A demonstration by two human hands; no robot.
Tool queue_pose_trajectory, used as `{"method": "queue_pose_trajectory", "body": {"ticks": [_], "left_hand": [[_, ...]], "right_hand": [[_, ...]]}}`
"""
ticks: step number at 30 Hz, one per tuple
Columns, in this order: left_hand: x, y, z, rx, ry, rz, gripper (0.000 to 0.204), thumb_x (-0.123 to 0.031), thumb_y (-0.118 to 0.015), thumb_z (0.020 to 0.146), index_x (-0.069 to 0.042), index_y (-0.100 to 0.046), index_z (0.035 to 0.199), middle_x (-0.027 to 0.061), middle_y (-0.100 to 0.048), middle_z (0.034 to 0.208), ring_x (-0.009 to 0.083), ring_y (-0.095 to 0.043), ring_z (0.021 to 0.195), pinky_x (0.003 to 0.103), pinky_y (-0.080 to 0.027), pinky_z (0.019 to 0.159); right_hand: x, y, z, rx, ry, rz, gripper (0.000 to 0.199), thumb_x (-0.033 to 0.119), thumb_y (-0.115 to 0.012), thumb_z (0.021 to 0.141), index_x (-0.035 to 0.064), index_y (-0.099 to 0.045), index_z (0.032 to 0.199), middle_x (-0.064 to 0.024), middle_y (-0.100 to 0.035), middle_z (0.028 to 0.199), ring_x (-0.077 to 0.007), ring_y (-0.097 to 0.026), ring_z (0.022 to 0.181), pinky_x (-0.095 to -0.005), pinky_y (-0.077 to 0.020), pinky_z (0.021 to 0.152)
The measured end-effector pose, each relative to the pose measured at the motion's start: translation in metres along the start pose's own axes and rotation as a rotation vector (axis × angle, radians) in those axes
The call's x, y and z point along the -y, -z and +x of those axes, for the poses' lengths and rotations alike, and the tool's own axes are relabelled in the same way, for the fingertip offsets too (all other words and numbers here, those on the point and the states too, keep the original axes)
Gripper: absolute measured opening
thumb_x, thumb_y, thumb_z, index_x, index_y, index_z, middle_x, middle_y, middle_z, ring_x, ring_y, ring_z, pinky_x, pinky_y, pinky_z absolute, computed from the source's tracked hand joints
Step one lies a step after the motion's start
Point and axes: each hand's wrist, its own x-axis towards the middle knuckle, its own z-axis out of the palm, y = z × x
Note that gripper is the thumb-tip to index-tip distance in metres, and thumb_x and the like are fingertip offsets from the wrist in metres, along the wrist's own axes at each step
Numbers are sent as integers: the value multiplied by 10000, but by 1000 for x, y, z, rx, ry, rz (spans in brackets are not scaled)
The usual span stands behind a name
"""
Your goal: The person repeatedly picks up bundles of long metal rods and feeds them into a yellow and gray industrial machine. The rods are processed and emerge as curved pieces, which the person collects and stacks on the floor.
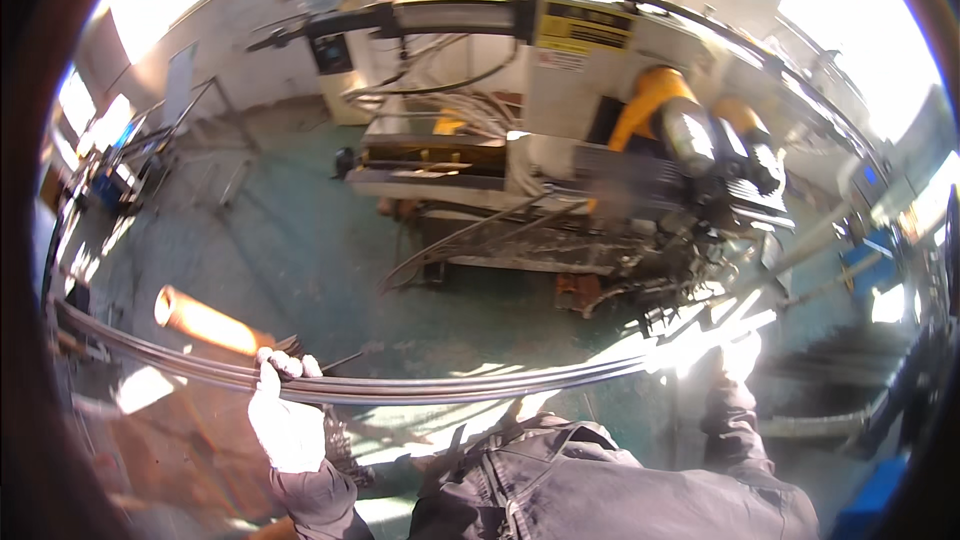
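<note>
Clamped around the bundle of long metal rods (420, 388), my gloved left hand (285, 415) holds its near-left stretch; my right hand (738, 358) grips it rightward, washed out by glare.

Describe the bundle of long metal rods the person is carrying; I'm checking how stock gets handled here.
The bundle of long thin grey metal rods runs roughly level across the person's front, curved by the lens. Several rods lie side by side, bare and dull, glaring white in sunlight at the right. The white-gloved left hand closes its grip over it; the right hand meets it in the glare, grip unclear. Its left end passes out of view.
</note>
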Motion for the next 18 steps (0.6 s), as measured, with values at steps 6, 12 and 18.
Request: {"method": "queue_pose_trajectory", "body": {"ticks": [6, 12, 18], "left_hand": [[127, -133, 25, 248, 288, -89, 168, -172, -744, 1083, -95, -669, 1212, 71, -669, 1099, 291, -647, 1095, 564, -478, 1216], [120, -167, 120, 485, 211, -37, 216, -162, -722, 1072, -51, -646, 1241, 76, -661, 1179, 287, -638, 1152, 549, -458, 1234], [125, -151, 228, 532, 122, 18, 303, -197, -642, 1153, 1, -674, 1381, 105, -716, 1356, 270, -688, 1286, 486, -511, 1266]], "right_hand": [[102, -61, -26, 487, -786, 2117, 462, -90, -561, 967, -67, -535, 1428, -238, -658, 1410, -454, -667, 1333, -593, -577, 1169], [95, -54, 64, 146, -566, 1811, 273, 16, -622, 1119, -54, -726, 1361, -170, -755, 1319, -261, -725, 1227, -355, -600, 1090], [111, -46, 160, -131, -657, 1999, 132, -13, -655, 1105, -31, -675, 1235, -141, -749, 1069, -293, -761, 981, -424, -673, 917]]}}
